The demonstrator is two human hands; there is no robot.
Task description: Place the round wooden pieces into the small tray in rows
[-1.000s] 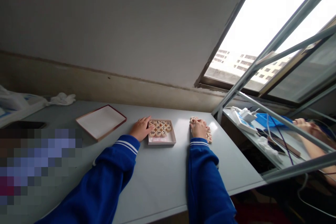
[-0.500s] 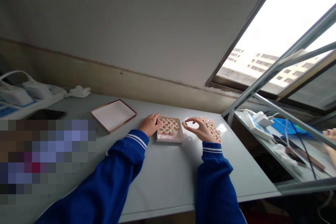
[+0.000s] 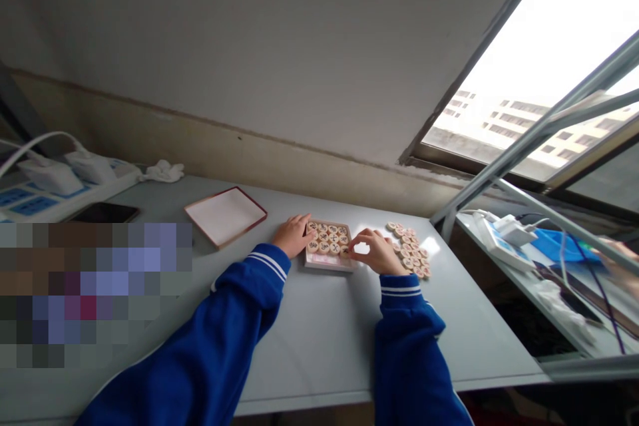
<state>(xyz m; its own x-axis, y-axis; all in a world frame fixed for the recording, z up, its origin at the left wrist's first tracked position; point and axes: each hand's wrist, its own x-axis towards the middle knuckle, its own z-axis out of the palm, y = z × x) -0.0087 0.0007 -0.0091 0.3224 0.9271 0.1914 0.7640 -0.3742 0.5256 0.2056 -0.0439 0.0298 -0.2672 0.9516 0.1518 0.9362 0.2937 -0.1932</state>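
Currently; right hand (image 3: 377, 254) pinching disc (image 3: 345, 252) within box (image 3: 329, 266); left hand (image 3: 292, 235) half-open against it

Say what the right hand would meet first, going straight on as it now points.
The right hand would probably meet the X-marked piece in the open box, just past the round piece at its fingertips; depth is unclear.

Disc (image 3: 344, 252) at right hand (image 3: 378, 254) — partly hidden, marking too small

Open box (image 3: 329, 267) flat; round pieces (image 3: 323, 237) in rows inside; loose cluster (image 3: 410, 249) right.
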